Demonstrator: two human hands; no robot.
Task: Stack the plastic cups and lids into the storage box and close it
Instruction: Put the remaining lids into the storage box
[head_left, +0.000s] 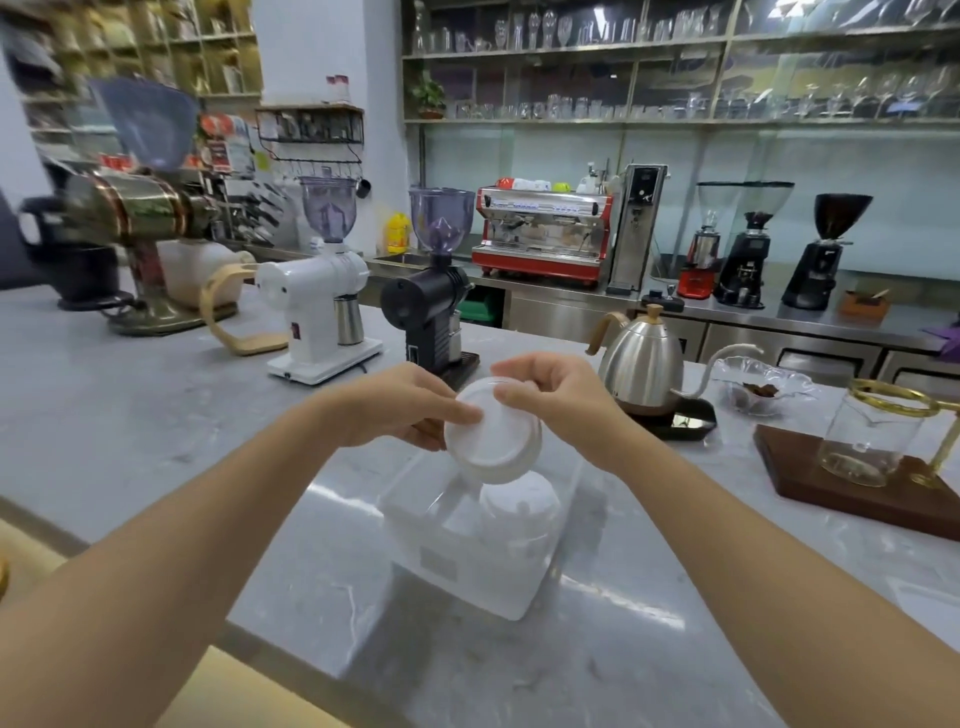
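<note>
A clear plastic storage box (467, 566) stands open on the grey counter in front of me. Inside it, on the right, sits a white stack of cups or lids (519, 512). Just above the box I hold a stack of white lids (493, 439), tilted with its flat face toward me. My left hand (400, 405) grips the stack's left edge. My right hand (556, 400) pinches its upper right rim. The box's own cover is not in sight.
Beyond the box stand a white grinder (317, 306) and a black grinder (436, 306). A steel gooseneck kettle (644, 374) sits to the right, then a glass dish (758, 389) and a wooden stand with a glass carafe (867, 457).
</note>
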